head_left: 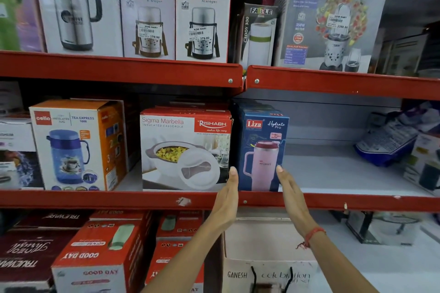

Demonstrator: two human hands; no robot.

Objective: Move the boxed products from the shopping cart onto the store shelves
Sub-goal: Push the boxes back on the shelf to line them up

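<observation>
Lighting is even and moderately bright across the middle shelf [333,201]; the recesses behind the upper boxes are dark. Wide-angle bending bows the shelf rails toward the edges. The blender box [333,14] at upper right looks hazy with glare. My forearms blur slightly at the bottom; the corners are soft.

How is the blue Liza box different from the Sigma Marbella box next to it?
The Liza box is blue, tall and narrow, showing a pink tumbler; the Sigma Marbella box is red and white, wider, showing a casserole. The left hand and right hand flank the Liza box; the Sigma Marbella box stands alone. Both stand upright on the middle shelf.
</observation>
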